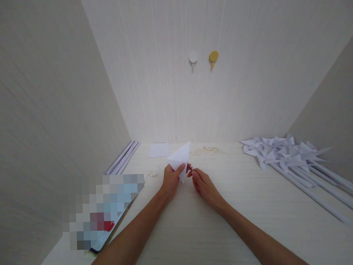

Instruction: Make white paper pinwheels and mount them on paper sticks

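A white piece of folded paper [179, 157] is gripped in my left hand [170, 182], with the thumb pressed over its front. One corner of the paper points up and another hangs below the thumb. Just to the right, my right hand [203, 182] is closed in a pinch on a thin dark stick [189, 168], whose exact kind is too small to make out. The stick reaches toward the paper's right edge, close to the left fingertips. Whether its tip pierces the paper cannot be seen.
Several paper pinwheels [277, 150] on rolled paper sticks [308, 193] lie at the right. Rolled paper tubes [123, 157] rest by the left wall, near a partly blurred phone-like device [115, 215]. A flat paper sheet [159, 150] lies at the back. Two hooks [213, 57] hang on the wall.
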Motion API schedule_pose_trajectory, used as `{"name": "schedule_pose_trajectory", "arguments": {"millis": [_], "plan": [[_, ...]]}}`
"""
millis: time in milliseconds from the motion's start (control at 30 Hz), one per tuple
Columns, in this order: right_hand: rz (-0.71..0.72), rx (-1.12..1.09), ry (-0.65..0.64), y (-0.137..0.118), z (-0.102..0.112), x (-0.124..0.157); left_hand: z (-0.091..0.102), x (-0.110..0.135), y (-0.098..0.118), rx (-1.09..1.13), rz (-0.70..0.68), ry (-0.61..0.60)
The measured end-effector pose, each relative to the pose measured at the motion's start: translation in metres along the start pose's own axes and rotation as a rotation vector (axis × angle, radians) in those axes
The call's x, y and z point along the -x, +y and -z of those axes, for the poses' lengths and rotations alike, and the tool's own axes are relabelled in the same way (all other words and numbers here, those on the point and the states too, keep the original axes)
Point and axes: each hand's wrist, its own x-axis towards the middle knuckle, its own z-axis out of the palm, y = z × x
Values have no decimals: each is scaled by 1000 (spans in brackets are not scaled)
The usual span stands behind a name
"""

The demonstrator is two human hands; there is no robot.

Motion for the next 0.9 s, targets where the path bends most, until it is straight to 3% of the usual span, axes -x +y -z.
{"name": "schedule_pose_trajectory", "arguments": {"millis": [900], "plan": [[4,87,-10,1,0,1,-3,3,6,27,-5,-1]]}}
